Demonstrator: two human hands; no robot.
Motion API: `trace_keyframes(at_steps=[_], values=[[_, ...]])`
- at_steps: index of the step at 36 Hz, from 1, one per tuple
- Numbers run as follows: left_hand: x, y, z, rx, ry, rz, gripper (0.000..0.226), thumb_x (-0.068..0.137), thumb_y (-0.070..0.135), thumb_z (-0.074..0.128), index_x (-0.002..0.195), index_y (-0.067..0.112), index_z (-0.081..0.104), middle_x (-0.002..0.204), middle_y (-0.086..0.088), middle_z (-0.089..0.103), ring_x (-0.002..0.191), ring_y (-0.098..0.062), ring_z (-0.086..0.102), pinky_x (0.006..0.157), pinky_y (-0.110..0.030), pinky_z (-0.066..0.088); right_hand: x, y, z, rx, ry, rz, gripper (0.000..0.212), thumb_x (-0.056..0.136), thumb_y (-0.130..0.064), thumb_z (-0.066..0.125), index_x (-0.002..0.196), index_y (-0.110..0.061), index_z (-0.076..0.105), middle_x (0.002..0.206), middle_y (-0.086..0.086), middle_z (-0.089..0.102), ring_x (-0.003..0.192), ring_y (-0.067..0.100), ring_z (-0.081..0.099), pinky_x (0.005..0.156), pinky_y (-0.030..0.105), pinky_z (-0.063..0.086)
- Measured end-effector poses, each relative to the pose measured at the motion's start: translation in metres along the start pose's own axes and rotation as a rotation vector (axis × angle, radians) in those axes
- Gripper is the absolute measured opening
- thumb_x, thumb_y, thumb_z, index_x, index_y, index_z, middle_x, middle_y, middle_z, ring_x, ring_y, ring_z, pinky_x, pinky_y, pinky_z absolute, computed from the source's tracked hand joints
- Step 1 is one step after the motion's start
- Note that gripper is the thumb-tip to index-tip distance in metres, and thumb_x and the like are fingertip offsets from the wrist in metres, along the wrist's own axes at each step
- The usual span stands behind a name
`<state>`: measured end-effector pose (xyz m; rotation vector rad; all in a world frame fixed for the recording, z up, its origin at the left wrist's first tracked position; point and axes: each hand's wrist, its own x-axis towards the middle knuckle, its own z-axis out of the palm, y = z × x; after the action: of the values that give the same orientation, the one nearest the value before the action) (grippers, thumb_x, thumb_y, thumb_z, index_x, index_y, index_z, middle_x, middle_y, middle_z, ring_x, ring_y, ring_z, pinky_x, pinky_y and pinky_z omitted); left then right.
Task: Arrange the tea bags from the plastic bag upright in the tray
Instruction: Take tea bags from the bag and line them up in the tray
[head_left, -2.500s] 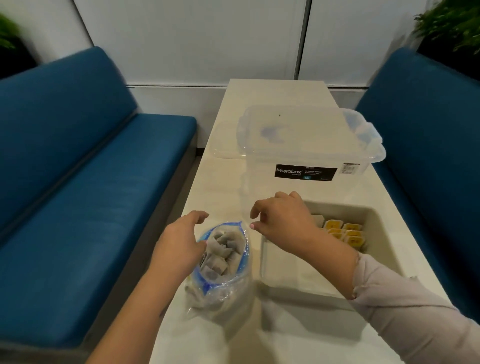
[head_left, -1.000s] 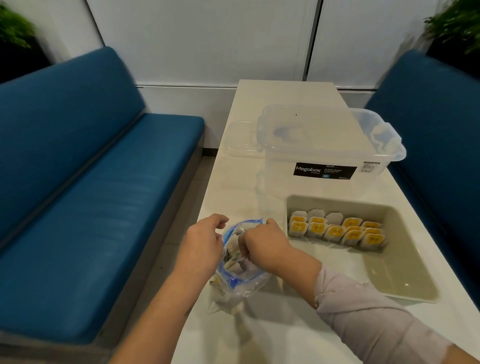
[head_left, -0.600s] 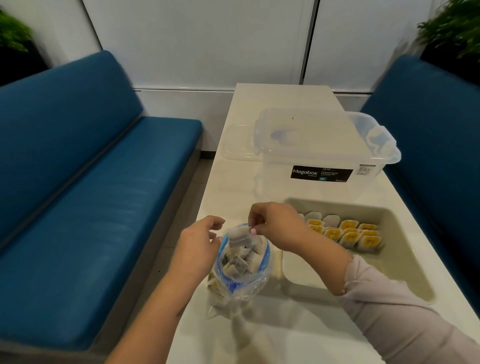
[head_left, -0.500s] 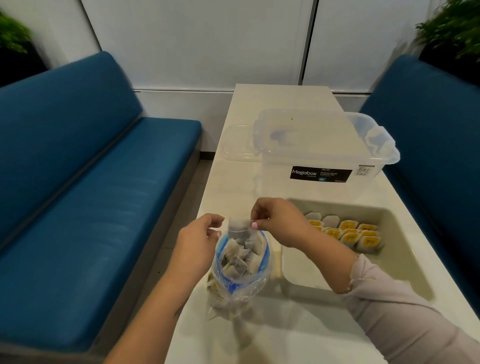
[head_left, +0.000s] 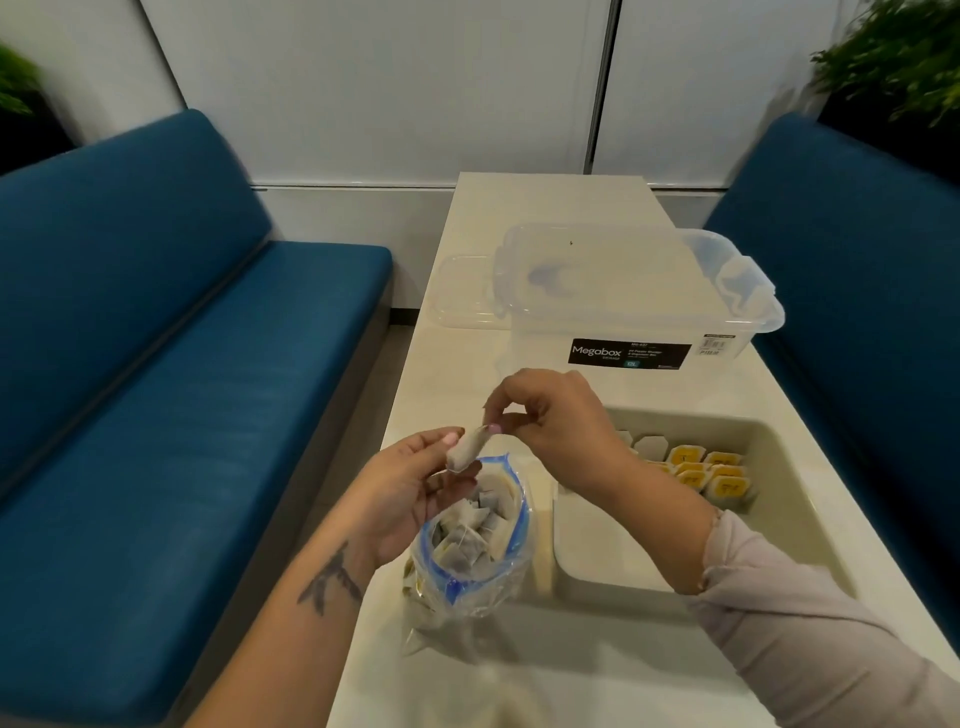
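Note:
A clear plastic bag (head_left: 470, 566) with a blue zip rim stands open on the table, full of several tea bags. Just above its mouth hangs one tea bag (head_left: 467, 448). My right hand (head_left: 556, 431) pinches its upper end and my left hand (head_left: 410, 488) pinches its lower end with thumb and fingers. Right of the bag sits the beige tray (head_left: 789, 525). Several tea bags with yellow tags (head_left: 701, 473) stand upright in a row along its far side, partly hidden by my right wrist.
A clear Megabox storage box (head_left: 628, 306) stands behind the tray, with a clear lid (head_left: 462, 291) lying at its left. Blue benches (head_left: 156, 389) flank the narrow cream table (head_left: 545, 208). A plant (head_left: 904, 57) stands at the far right.
My right hand has drawn one tea bag up out of the plastic bag. My left hand has let go of the bag's rim and taken hold of that tea bag's lower end.

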<state>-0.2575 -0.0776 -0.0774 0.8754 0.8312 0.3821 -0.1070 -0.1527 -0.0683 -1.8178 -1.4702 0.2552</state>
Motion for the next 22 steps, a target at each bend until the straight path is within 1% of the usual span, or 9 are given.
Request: trace_keyframes(at_steps=[2,4,5,7,9,12,15,20,22], values=[[0.001,0.000,0.001,-0.058,-0.016,0.006,0.026,0.092,0.006,0.054,0.117,0.001,0.057,0.087,-0.013,0.071,0.068,-0.017,0.069,0.058,-0.024,0.059,0.001,0.002,-0.001,0.017,0.040,-0.042,0.024,0.077,-0.006,0.074,0.073,-0.029,0.068,0.078,-0.013,0.063,0.075,0.012,0.058,0.077,0.051,0.047],[0.003,-0.001,0.002,-0.090,-0.003,0.042,0.025,0.090,0.003,0.055,0.114,0.004,0.058,0.091,-0.014,0.071,0.068,-0.017,0.070,0.060,-0.025,0.059,0.001,0.005,-0.002,0.032,0.074,-0.049,0.023,0.075,-0.005,0.075,0.074,-0.028,0.069,0.080,-0.012,0.064,0.074,0.010,0.058,0.074,0.050,0.048],[0.005,-0.001,0.003,-0.086,0.014,0.070,0.024,0.089,0.002,0.056,0.113,0.006,0.058,0.094,-0.014,0.070,0.070,-0.017,0.071,0.062,-0.026,0.060,0.001,0.005,-0.003,0.042,0.086,-0.036,0.023,0.075,-0.004,0.074,0.076,-0.027,0.070,0.080,-0.012,0.064,0.072,0.005,0.057,0.073,0.045,0.048],[0.007,-0.003,0.005,-0.020,0.066,0.143,0.023,0.086,0.003,0.060,0.108,0.010,0.061,0.097,-0.011,0.071,0.078,-0.017,0.071,0.064,-0.028,0.060,0.001,0.006,-0.006,0.083,0.083,0.040,0.022,0.080,-0.003,0.071,0.083,-0.024,0.070,0.082,-0.013,0.063,0.068,-0.005,0.054,0.070,0.024,0.044],[0.009,-0.006,0.006,0.128,0.139,0.254,0.023,0.084,0.005,0.064,0.106,0.015,0.064,0.096,-0.005,0.071,0.083,-0.016,0.069,0.067,-0.028,0.058,0.000,0.004,-0.008,0.131,0.068,0.127,0.020,0.087,-0.008,0.065,0.091,-0.028,0.066,0.085,-0.013,0.064,0.069,-0.009,0.051,0.067,0.015,0.038],[0.011,-0.011,0.008,0.308,0.196,0.464,0.025,0.083,0.008,0.068,0.105,0.018,0.064,0.091,0.002,0.070,0.081,-0.009,0.068,0.066,-0.020,0.055,0.002,0.004,-0.011,0.181,0.020,0.223,0.010,0.094,-0.024,0.057,0.099,-0.031,0.063,0.086,-0.013,0.062,0.076,-0.002,0.051,0.070,0.018,0.040],[0.012,-0.015,0.013,0.373,0.199,0.595,0.028,0.082,0.008,0.069,0.107,0.017,0.064,0.090,0.002,0.069,0.081,-0.005,0.067,0.067,-0.016,0.054,0.004,0.005,-0.014,0.161,-0.048,0.258,0.004,0.090,-0.031,0.062,0.094,-0.030,0.065,0.081,-0.012,0.062,0.071,0.000,0.051,0.065,0.019,0.039],[0.017,-0.020,0.018,0.411,0.183,0.627,0.030,0.081,0.008,0.071,0.109,0.018,0.064,0.094,-0.001,0.070,0.087,-0.010,0.067,0.075,-0.021,0.055,0.005,0.008,-0.020,0.125,-0.101,0.309,0.007,0.082,-0.023,0.072,0.081,-0.025,0.066,0.078,-0.005,0.067,0.077,0.010,0.061,0.075,0.028,0.050],[0.018,-0.021,0.020,0.433,0.160,0.600,0.032,0.080,0.008,0.072,0.109,0.021,0.064,0.098,-0.002,0.070,0.091,-0.014,0.068,0.081,-0.028,0.056,0.005,0.011,-0.024,0.124,-0.105,0.307,0.007,0.081,-0.021,0.073,0.078,-0.025,0.068,0.075,-0.007,0.066,0.071,0.002,0.058,0.071,0.020,0.048]])
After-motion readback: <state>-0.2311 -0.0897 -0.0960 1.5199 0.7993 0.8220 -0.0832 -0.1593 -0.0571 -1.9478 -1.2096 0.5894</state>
